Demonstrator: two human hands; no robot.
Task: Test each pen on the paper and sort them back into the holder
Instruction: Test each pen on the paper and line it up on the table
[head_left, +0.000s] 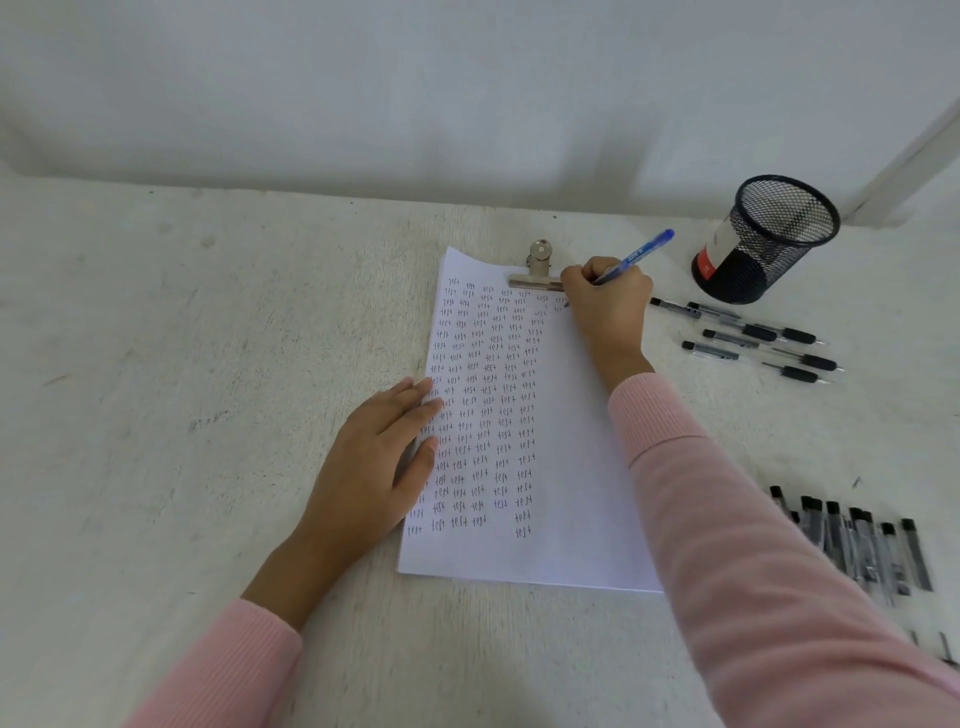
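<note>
Left hand (384, 447): one, lying flat with fingers straight, pressing the left edge of the paper.
Paper (571, 467): one white sheet on the table (208, 364), covered in columns of small handwritten "test"; its right strip is bare.
Clip (540, 265): one, silver, on the paper's top edge.
Right hand (605, 296): one, fingers curled round the blue pen, just beside the clip.
Blue pen (636, 257): one – blue barrel, white lettering, tip on the paper's upper right, slanting up toward the holder.
Holder (769, 239): one, a black mesh cup at far right.
Loose black pens (753, 338): four or five, side by side in front of the holder.
Pen pile (857, 540): black, at the right edge – too blurred to count.
</note>
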